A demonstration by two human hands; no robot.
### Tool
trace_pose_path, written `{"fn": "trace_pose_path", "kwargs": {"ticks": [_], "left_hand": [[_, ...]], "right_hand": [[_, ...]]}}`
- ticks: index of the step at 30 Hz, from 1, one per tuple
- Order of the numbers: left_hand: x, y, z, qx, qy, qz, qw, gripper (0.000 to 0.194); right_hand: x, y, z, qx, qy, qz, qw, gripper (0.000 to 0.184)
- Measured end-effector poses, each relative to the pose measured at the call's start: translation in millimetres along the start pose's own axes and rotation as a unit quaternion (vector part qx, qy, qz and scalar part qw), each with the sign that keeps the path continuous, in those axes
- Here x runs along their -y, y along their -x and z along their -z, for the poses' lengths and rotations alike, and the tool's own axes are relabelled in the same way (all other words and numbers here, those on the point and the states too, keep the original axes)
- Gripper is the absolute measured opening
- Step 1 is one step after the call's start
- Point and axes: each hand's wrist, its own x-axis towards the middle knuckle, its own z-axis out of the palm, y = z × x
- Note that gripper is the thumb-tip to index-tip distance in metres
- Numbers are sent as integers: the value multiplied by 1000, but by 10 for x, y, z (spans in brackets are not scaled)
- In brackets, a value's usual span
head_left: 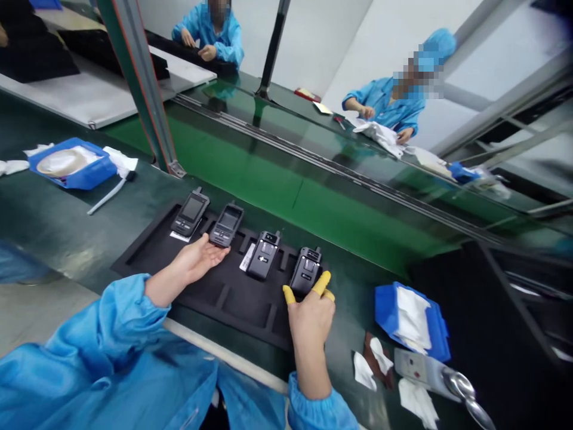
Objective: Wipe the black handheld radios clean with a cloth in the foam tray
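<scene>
A black foam tray lies on the dark green bench in front of me. Several black handheld radios stand in its far row. My left hand rests on the tray with fingers stretched toward the second radio, its fingertips at the radio's near end. My right hand, with yellow finger cots, pinches the rightmost radio at its lower end. Between them sits a third radio, and the leftmost radio shows its screen.
A green conveyor belt runs behind the tray. A blue bin holding white material sits at left, a blue box of white wipes at right, with loose wipes and metal tweezers nearby. Two people in blue coats work across the belt.
</scene>
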Motion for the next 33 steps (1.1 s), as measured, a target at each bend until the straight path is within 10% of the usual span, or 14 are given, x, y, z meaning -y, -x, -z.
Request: {"fn": "trace_pose_path", "kwargs": {"ticks": [4,9,11,16,18,22,24,26,30,33], "left_hand": [[12,148,42,-8,-10,-15,1000,40],[223,352,110,19,-182,-110,977,37],[372,394,86,47,-375,-217,900,48],[700,342,-239,22,-766,-361,531,78],[779,277,-394,-2,-806,-362,468,88],[848,157,-543,-31,-833,-342,434,93],[841,128,-531,-34,-830,-339,443,89],[806,118,-488,-26,-788,-341,512,85],[688,92,-417,41,-414,-238,878,85],[620,49,-460,85,-236,-133,959,53]], "right_hand": [[94,-58,42,74,-133,-110,982,89],[34,-105,103,64,-362,-254,895,92],[-20,-120,111,58,-436,-279,854,86],[3,-287,11,88,-644,-294,701,60],[48,-375,-44,114,-700,-294,640,47],[54,-429,-91,133,-754,-309,565,36],[11,-376,-85,135,-758,-320,553,34],[-39,-297,-72,138,-750,-333,555,33],[-85,-184,-58,141,-718,-352,584,37],[-66,-170,-59,145,-696,-351,609,54]]}}
